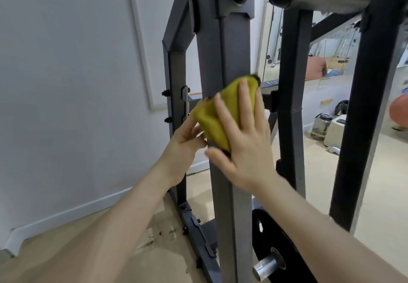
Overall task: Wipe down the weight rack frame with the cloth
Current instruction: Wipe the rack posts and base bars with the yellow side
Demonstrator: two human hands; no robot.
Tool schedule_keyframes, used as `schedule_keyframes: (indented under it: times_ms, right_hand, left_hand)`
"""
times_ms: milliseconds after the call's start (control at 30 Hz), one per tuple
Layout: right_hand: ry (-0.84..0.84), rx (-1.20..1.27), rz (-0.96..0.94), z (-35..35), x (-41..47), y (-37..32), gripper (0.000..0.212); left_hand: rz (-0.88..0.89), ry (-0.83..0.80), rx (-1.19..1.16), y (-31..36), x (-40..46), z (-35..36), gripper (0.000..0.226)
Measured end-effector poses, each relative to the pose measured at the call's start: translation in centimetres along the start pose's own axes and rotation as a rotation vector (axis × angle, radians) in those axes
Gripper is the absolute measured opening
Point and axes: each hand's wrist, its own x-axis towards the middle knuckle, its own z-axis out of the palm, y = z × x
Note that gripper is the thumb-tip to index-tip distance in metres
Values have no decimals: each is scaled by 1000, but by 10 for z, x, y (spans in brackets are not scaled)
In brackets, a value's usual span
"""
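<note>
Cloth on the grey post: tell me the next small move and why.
Probably slide the cloth down the post. The right hand presses it flat against the post at mid-height, the left hand holds its left edge, and a long bare stretch of post shows below.

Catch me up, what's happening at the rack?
A person is wiping a grey upright of the weight rack with a yellow cloth. The right hand presses the cloth flat against the post with straight fingers, while the left hand holds the cloth's left edge. A black plate sits low on a peg near the base.
</note>
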Motion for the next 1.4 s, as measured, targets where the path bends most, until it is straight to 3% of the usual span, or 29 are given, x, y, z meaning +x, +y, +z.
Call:
schedule_keyframes:
  times_ms: [67, 200, 333, 433, 533, 600, 700, 833, 900, 967, 1067, 1200, 1400]
  right_hand:
    - [-56, -11, -30, 3, -20, 2, 62]
    - [-11, -56, -165, -1, 6, 13, 48]
    - [-71, -190, -351, -7, 15, 20, 47]
    - [-180, -291, -597, 1, 0, 16, 39]
    - [-437, -287, -886, -7, -3, 18, 41]
    - [-504, -270, -950, -20, 21, 25, 48]
    - [-263, -261, -765, -26, 54, 35, 44]
    - [-66, -134, -352, 0, -1, 18, 44]
    - [-45, -74, -193, 13, -40, 9, 50]
    - [-43, -68, -154, 16, -56, 8, 53]
    - [-8, -16, -128, 10, -27, 11, 52]
    - [103, 234, 134, 8, 7, 0, 60]
    - [34, 327, 304, 23, -62, -4, 75]
  left_hand:
    - [-17, 5, -72, -3, -2, -1, 67]
    - [-69, -38, -153, -6, -11, -4, 75]
    - [-264, -105, -192, -25, -17, -16, 73]
    - [-347, -81, -301, -33, -20, -18, 72]
    - [-355, -69, -345, -33, -22, -15, 73]
    - [-358, -43, -338, -34, -22, -16, 72]
    - [-356, -11, -253, -34, -21, -15, 68]
    - [-283, -34, -68, -38, -30, -6, 68]
    - [-250, -70, -12, -41, -32, -4, 75]
    - [-230, -102, 0, -42, -33, -4, 80]
    - [-224, -92, -7, -38, -32, -2, 80]
    - [-243, -96, 10, -38, -34, 3, 88]
    - [-255, -20, 76, -35, -32, 8, 93]
